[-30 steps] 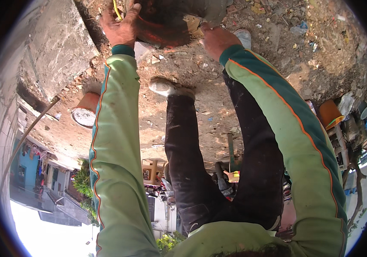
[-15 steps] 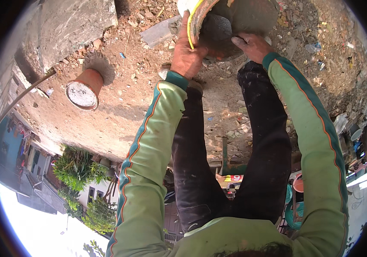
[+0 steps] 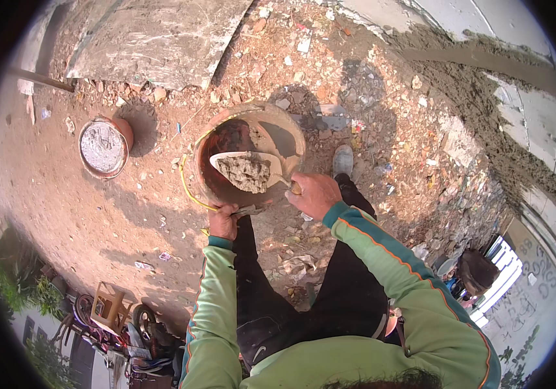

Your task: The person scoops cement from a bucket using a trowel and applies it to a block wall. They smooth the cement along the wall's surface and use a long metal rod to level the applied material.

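My right hand [image 3: 317,194] is closed round the handle of a trowel. Its pale blade [image 3: 271,170] carries a heap of wet grey mortar [image 3: 244,172] above the mouth of a bucket [image 3: 296,133]. Inside, the bucket's walls are reddish and smeared with mortar. At the near left rim my left hand [image 3: 224,222] is closed, with the bucket's thin yellow handle [image 3: 186,185] running into it. A grey flat piece [image 3: 247,211] sticks out beside those fingers; its kind cannot be made out.
Left of the bucket stands a smaller reddish bucket [image 3: 104,148] with pale grey contents. A large worn board [image 3: 155,45] lies beyond it. Rubble and litter cover the ground. Far right runs a block wall [image 3: 537,117] with fresh mortar. A wooden stool [image 3: 110,308] and bicycles are lower left.
The bucket now lies lower and further left in view, its mouth facing up. The trowel with mortar has come into sight in my right hand. My left hand has shifted down and left with the bucket.
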A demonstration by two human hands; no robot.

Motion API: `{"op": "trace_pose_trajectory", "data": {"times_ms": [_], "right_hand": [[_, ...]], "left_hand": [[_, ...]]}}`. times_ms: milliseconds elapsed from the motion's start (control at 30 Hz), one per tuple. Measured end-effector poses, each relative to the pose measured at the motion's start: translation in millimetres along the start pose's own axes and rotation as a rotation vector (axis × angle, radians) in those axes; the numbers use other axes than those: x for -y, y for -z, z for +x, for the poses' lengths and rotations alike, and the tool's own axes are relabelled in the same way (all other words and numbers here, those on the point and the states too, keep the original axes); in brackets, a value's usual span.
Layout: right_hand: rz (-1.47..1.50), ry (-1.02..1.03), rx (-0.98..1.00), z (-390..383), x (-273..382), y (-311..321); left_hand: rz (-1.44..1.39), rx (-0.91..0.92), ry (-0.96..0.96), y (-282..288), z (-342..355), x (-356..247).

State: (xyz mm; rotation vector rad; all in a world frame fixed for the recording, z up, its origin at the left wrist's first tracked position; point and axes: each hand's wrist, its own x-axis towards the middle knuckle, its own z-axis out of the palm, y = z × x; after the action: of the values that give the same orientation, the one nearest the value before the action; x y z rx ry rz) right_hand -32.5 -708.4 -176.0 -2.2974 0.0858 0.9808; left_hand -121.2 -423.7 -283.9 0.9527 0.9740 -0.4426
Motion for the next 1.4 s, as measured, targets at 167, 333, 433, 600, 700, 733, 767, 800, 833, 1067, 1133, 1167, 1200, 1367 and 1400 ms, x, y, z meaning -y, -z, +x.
{"op": "trace_pose_trajectory", "data": {"times_ms": [167,333,433,600,700,733,767,800,833,1067,1133,1167,1200,1367,1400], "right_hand": [[0.319,0.177,0.518,-34,-3,-22],[0.637,0.141,1.101,37,-152,43],[0.591,-0.411,0.649,132,-292,178],[0.538,-0.191,-0.284,43,-345,375],[0.313,-0.302,-0.137,-55,-306,367],[0.301,-0.356,-0.101,-76,-294,347],[0.211,-0.311,-0.089,-90,-264,321],[0.128,-0.266,-0.067,-101,-237,290],[0.179,-0.146,0.012,-108,-227,256],[-0.442,0.127,-0.033,23,-97,42],[-0.487,0.166,-0.099,43,-85,14],[-0.493,0.184,-0.098,46,-83,-6],[-0.499,0.202,-0.099,50,-83,-21],[-0.703,0.422,-0.049,12,-32,-24],[-0.684,0.316,0.048,26,-22,-23]], "left_hand": [[-0.125,-0.274,-0.059,110,-64,8],[0.002,-0.593,-0.159,75,-145,-9],[0.14,-0.686,-0.25,39,-167,-9],[0.126,-0.621,-0.234,8,-193,7],[0.107,-0.782,-0.295,-37,-166,23],[0.077,-0.756,-0.305,-42,-151,27],[0.043,-0.703,-0.313,-54,-131,31],[0.018,-0.644,-0.314,-64,-111,37],[0.003,-0.589,-0.315,-76,-92,42],[0.262,-0.229,-0.497,-122,-63,39],[0.243,-0.108,-0.51,-121,-71,27],[0.241,-0.064,-0.518,-123,-74,12],[0.239,-0.017,-0.525,-122,-75,2],[0.381,-0.072,-0.563,-78,-97,-20],[0.438,-0.084,-0.65,-72,-103,-6]]}}
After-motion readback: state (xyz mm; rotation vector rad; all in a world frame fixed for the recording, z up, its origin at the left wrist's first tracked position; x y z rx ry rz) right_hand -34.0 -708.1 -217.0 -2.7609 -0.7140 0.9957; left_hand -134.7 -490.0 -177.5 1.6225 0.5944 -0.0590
